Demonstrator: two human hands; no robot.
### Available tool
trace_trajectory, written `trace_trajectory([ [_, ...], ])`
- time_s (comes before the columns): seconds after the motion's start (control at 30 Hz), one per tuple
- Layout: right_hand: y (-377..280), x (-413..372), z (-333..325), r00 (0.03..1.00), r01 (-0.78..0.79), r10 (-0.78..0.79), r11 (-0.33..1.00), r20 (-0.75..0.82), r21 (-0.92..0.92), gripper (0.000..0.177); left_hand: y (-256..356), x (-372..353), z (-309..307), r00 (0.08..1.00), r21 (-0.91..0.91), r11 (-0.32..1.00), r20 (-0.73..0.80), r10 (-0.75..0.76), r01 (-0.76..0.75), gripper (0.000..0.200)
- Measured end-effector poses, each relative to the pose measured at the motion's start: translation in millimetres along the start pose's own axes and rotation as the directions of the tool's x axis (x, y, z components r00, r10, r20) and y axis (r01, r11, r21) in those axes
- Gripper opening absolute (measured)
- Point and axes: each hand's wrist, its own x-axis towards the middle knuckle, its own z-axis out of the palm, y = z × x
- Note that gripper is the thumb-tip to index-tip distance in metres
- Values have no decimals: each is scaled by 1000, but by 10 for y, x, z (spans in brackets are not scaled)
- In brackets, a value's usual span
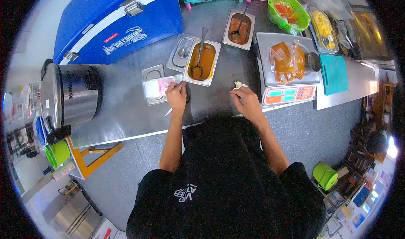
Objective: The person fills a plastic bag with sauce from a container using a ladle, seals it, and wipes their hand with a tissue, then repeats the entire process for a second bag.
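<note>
My left hand (176, 96) is closed at the right end of some small clear plastic bags (152, 88), its fingers curled over their edge. These bags lie across a steel lid (152, 73). Just beyond that hand stands a steel pan of orange-brown sauce (207, 62) with a ladle (202, 45) in it. My right hand (247, 102) has its fingers drawn together against a crumpled pale cloth or tissue (239, 85) on the steel counter. To its right, a digital scale (289, 94) carries several sealed packets of orange sauce (287, 62).
A second pan (249, 44) holds chunky red food and a spoon. Behind are a blue cooler (118, 24) and a green basket (306, 21). A large steel pot (80, 93) stands left; a teal cutting board (334, 75) lies right. Another steel lid (174, 62) touches the sauce pan.
</note>
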Motion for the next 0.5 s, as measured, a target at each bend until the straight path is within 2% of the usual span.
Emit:
trace_trajectory([
  [0.07,-1,23,-36,1000,14,-14,1000,-20,-2,10,31,3,-49,992,-220,975,-112,-60,34,10],
  [0.17,5,36,-63,999,13,-14,1000,-31,-11,9,-75,11,-276,900,-410,894,-299,-317,179,15],
  [0.27,69,19,20,999,44,-44,998,-3,-33,15,179,122,-955,854,-760,531,59,-516,374,22],
  [0.3,12,24,34,996,-55,47,992,78,112,20,304,130,-1073,876,-688,578,187,-444,440,22],
  [0.37,-198,35,128,944,-278,181,889,277,364,29,577,117,-1241,842,-515,680,441,-312,522,24],
  [0.4,-145,-6,303,888,-409,188,741,420,533,41,821,111,-1277,884,-540,736,436,-170,409,24],
  [0.43,-269,-10,347,873,-447,139,612,468,652,40,1031,80,-1263,904,-564,774,428,-24,288,23],
  [0.47,-396,-9,392,859,-482,82,462,505,745,39,1100,42,-1229,865,-557,765,503,0,324,20],
  [0.5,-400,14,426,878,-450,82,481,472,752,34,1152,28,-1190,820,-549,756,572,30,356,16],
])
